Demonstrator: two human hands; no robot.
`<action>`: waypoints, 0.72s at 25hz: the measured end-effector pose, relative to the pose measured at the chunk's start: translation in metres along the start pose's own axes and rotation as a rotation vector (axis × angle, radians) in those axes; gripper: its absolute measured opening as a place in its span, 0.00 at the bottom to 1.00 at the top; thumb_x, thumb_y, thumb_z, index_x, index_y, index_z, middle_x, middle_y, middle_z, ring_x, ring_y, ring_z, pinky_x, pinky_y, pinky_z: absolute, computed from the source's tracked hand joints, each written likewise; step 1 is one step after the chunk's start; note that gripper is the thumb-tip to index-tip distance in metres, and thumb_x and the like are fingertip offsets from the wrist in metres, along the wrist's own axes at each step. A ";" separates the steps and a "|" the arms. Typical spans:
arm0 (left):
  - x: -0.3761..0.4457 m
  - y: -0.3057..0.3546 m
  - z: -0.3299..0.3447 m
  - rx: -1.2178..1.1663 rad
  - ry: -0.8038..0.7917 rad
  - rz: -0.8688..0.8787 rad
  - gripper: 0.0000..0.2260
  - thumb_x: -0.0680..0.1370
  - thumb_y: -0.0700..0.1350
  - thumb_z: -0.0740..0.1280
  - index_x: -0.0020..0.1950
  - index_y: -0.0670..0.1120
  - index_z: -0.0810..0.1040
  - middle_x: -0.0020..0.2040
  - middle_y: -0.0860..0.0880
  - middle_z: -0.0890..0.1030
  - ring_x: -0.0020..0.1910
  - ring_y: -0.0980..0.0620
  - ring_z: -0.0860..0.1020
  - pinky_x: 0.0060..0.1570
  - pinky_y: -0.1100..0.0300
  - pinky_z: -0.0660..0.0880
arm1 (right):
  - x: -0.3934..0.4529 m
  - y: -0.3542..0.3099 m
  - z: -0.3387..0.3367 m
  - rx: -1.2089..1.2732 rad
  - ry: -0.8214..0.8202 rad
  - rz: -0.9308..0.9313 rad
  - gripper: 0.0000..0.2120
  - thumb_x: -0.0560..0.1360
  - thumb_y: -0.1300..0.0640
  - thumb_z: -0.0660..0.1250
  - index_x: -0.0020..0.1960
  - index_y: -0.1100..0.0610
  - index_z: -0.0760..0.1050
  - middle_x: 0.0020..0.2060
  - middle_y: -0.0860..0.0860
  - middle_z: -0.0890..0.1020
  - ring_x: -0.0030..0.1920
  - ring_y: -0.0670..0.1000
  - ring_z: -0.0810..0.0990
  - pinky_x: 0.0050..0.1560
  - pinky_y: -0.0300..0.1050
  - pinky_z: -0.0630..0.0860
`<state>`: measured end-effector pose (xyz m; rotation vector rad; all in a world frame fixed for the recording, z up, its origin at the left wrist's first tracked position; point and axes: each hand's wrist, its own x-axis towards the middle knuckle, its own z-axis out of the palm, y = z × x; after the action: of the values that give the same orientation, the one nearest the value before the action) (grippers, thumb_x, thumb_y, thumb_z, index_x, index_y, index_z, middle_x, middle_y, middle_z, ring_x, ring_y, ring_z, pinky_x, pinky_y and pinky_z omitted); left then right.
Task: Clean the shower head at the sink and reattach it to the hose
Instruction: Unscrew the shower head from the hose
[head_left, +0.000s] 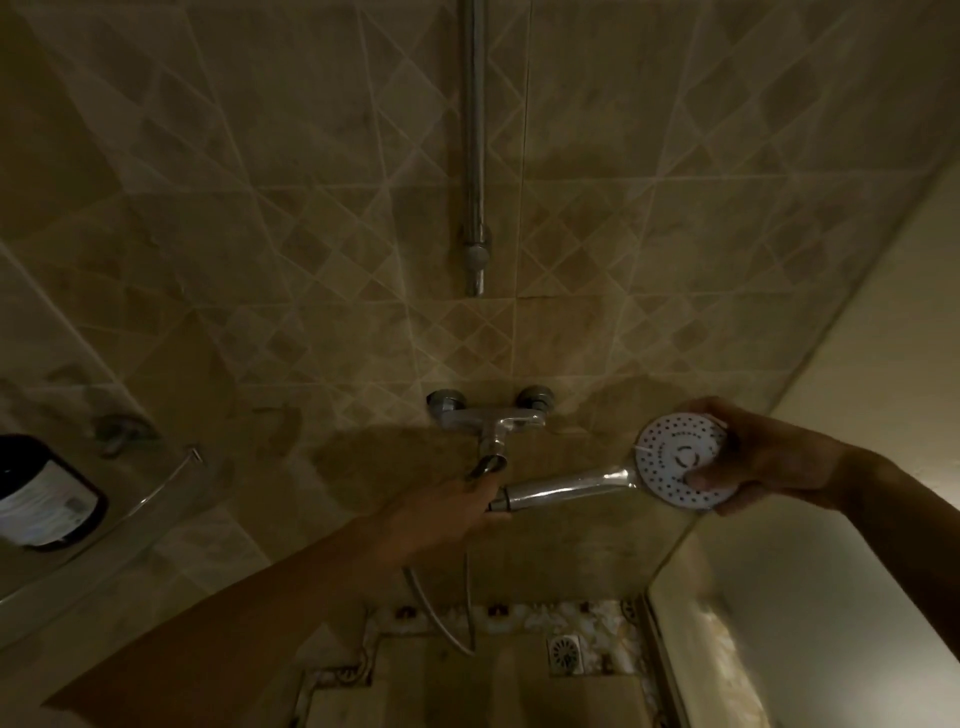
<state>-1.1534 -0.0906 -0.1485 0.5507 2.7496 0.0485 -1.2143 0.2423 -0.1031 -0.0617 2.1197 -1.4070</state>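
Shower head (680, 460) held level below the wall mixer (488, 415), white face toward camera | right hand (753, 457) clasps its round face | left hand (457, 512) grips the hose (441, 618) end at the handle's base (joint hidden) | floor drain (563, 654) below, dark bottle (41, 493) far left

no readable text, dark bottle (44, 493) at left, label print too blurred

A dark round bottle with a pale label (39, 493) stands on a curved glass corner shelf (119, 525); a square metal drain (563, 653) sits in the tiled floor (467, 691).
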 end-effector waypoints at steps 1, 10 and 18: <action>0.002 -0.004 0.002 -0.021 0.028 -0.014 0.20 0.83 0.54 0.53 0.72 0.46 0.58 0.60 0.42 0.77 0.55 0.42 0.77 0.49 0.54 0.70 | 0.002 0.003 0.004 0.022 0.042 -0.028 0.32 0.61 0.70 0.78 0.60 0.53 0.71 0.57 0.60 0.79 0.52 0.62 0.83 0.42 0.62 0.82; 0.001 -0.016 0.004 -0.156 0.179 -0.025 0.17 0.81 0.58 0.54 0.63 0.50 0.63 0.56 0.44 0.79 0.51 0.45 0.78 0.47 0.54 0.74 | 0.032 0.023 0.012 0.775 0.164 0.153 0.37 0.52 0.56 0.83 0.58 0.63 0.75 0.66 0.68 0.73 0.59 0.65 0.77 0.47 0.55 0.83; -0.003 -0.013 -0.007 -0.106 0.116 -0.010 0.19 0.81 0.58 0.53 0.67 0.50 0.62 0.59 0.44 0.77 0.55 0.44 0.76 0.51 0.52 0.71 | 0.005 0.023 -0.009 0.545 -0.061 0.026 0.57 0.42 0.64 0.87 0.69 0.55 0.70 0.59 0.60 0.83 0.54 0.61 0.84 0.44 0.52 0.84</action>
<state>-1.1577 -0.1040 -0.1423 0.5211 2.8414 0.2291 -1.2170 0.2582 -0.1224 0.1340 1.6175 -1.8885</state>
